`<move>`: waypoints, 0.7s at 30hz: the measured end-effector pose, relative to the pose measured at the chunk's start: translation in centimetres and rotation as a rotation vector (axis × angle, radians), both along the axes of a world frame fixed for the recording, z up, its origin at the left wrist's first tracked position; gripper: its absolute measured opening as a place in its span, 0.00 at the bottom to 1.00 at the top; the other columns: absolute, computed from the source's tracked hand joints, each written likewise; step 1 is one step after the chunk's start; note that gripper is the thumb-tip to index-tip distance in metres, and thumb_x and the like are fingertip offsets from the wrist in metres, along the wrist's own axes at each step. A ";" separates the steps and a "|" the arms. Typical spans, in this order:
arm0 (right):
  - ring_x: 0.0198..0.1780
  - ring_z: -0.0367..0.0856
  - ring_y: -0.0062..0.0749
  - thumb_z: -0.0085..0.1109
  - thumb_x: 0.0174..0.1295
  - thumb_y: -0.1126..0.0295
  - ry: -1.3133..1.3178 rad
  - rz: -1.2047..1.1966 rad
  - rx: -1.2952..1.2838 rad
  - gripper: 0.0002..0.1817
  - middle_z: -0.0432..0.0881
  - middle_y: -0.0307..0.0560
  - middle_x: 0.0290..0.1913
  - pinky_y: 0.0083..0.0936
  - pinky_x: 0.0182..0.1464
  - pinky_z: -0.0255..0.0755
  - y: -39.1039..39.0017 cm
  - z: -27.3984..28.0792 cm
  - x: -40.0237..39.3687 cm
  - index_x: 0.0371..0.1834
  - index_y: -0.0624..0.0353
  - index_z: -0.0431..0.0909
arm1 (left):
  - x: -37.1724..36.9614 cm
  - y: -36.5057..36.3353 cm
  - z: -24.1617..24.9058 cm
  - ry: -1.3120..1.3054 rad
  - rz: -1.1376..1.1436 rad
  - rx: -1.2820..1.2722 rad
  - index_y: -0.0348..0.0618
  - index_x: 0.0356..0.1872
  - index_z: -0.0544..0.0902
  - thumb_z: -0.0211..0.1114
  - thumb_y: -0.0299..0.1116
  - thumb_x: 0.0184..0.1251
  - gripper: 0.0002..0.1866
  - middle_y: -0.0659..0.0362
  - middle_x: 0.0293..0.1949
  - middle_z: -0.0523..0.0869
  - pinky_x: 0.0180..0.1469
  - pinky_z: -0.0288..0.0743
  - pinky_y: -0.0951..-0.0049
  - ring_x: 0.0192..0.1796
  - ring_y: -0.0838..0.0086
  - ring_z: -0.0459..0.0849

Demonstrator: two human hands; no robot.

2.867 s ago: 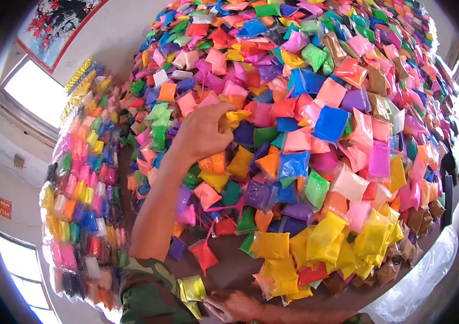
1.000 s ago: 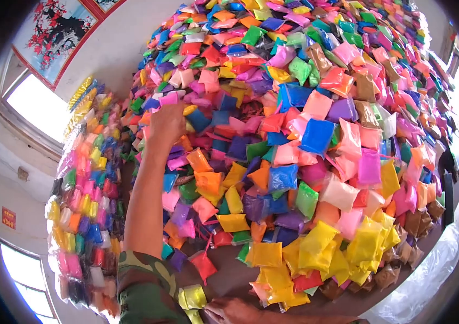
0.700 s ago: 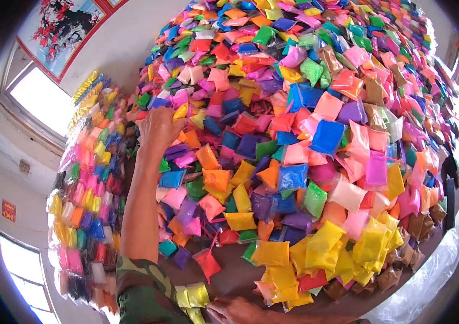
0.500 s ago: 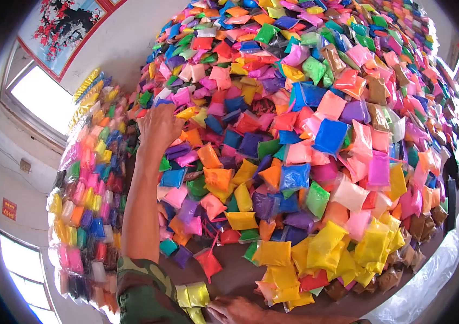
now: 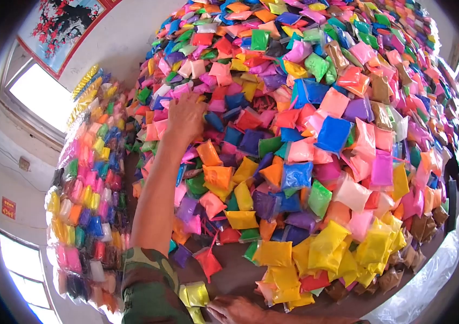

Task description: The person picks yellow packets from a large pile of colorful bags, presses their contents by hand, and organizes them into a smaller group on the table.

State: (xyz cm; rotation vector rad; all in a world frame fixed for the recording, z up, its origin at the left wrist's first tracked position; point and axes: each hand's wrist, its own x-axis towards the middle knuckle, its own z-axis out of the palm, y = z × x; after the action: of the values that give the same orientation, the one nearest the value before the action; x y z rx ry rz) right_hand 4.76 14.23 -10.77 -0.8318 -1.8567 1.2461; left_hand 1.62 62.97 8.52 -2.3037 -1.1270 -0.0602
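My left hand (image 5: 186, 116), in a camouflage sleeve, reaches up onto the left side of a big heap of small clear bags filled with coloured material. Its fingers are curled down, and a bit of a yellow bag (image 5: 201, 99) shows at the fingertips; the rest is hidden by the hand. Pink, blue and red bags lie around it. At the bottom edge my right hand (image 5: 236, 310) is closed, its fingertips at the edge of a few pale yellow bags (image 5: 196, 295). A red bag (image 5: 208, 263) lies just above these on the brown surface.
Yellow bags (image 5: 329, 245) are bunched at the heap's front right, beside brown ones (image 5: 391, 279). Clear plastic sheeting (image 5: 421, 286) hangs at the lower right. Large wrapped packs of bags (image 5: 86, 210) stand stacked along the left, near the windows.
My left hand has moved right and slightly up across the heap, and yellow now shows at its fingertips. My right hand stays beside the pale yellow bags.
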 end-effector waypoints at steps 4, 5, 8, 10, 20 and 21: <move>0.37 0.88 0.56 0.67 0.71 0.69 -0.001 0.003 0.068 0.12 0.87 0.60 0.43 0.47 0.38 0.83 0.9 1.4 1.2 0.52 0.63 0.86 | -1.1 -0.6 0.6 -0.325 -0.214 -0.078 0.46 0.52 0.91 0.72 0.33 0.60 0.18 0.50 0.54 0.88 0.64 0.78 0.50 0.61 0.54 0.84; 0.37 0.87 0.55 0.66 0.71 0.69 0.018 0.009 0.044 0.11 0.86 0.57 0.41 0.48 0.37 0.83 1.4 2.4 1.9 0.51 0.61 0.84 | -1.2 -1.2 1.1 -0.437 -0.324 -0.076 0.41 0.50 0.90 0.70 0.35 0.65 0.15 0.47 0.54 0.89 0.64 0.78 0.51 0.60 0.53 0.86; 0.36 0.86 0.54 0.65 0.71 0.68 0.071 0.012 0.018 0.08 0.82 0.53 0.37 0.49 0.37 0.82 2.3 4.7 3.2 0.48 0.56 0.82 | -1.7 -6.4 3.3 -0.689 -0.283 -0.352 0.40 0.52 0.90 0.70 0.39 0.71 0.16 0.48 0.52 0.90 0.62 0.81 0.57 0.56 0.55 0.89; 0.37 0.86 0.56 0.65 0.70 0.69 0.101 -0.005 0.055 0.07 0.83 0.54 0.37 0.50 0.38 0.82 2.6 4.3 3.1 0.47 0.57 0.82 | -2.5 -11.0 5.0 -0.810 -0.061 -0.699 0.36 0.56 0.88 0.66 0.41 0.81 0.18 0.55 0.47 0.92 0.54 0.85 0.67 0.47 0.68 0.91; 0.39 0.87 0.36 0.65 0.74 0.66 0.328 -0.154 -0.184 0.16 0.88 0.51 0.44 0.36 0.36 0.82 3.0 6.3 4.2 0.60 0.60 0.83 | -9.9 -34.4 5.5 -1.119 0.125 -1.015 0.29 0.50 0.84 0.57 0.38 0.88 0.18 0.59 0.39 0.88 0.44 0.84 0.72 0.43 0.79 0.90; 0.39 0.86 0.31 0.65 0.75 0.65 0.426 -0.188 -0.309 0.17 0.87 0.49 0.44 0.32 0.35 0.81 2.8 7.5 4.4 0.61 0.61 0.82 | -10.3 -37.0 5.1 -1.121 0.125 -0.961 0.31 0.46 0.84 0.56 0.37 0.87 0.16 0.59 0.31 0.84 0.40 0.81 0.69 0.39 0.81 0.86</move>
State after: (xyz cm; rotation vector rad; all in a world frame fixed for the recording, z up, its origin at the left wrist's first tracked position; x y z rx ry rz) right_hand 9.12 17.08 -3.24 -0.8040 -1.2408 1.4760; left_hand -8.69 25.99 13.59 -3.0731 -2.1838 -1.0843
